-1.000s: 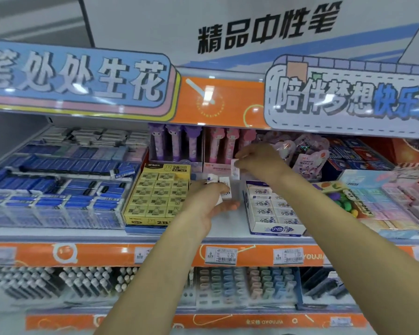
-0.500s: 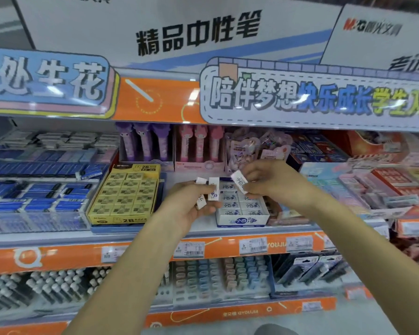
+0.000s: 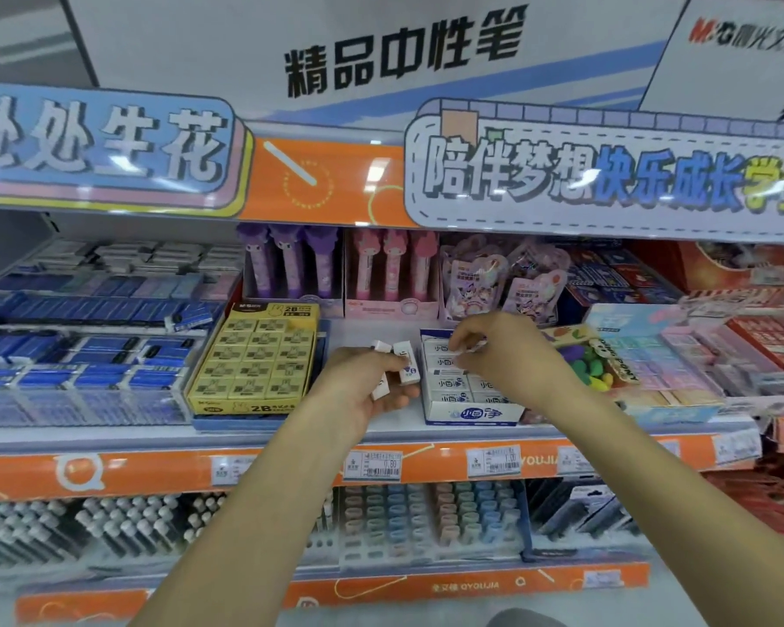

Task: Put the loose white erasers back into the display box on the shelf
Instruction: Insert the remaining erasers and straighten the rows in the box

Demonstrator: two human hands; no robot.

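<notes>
A stationery shop wall of signs and stock. The shelf (image 3: 263, 434) carries the white display box (image 3: 467, 407) near its front edge, beside a yellow box (image 3: 254, 359). The left hand (image 3: 363, 391) clutches several white erasers (image 3: 406, 362); the right hand (image 3: 503, 355) pinches one over the box.
</notes>
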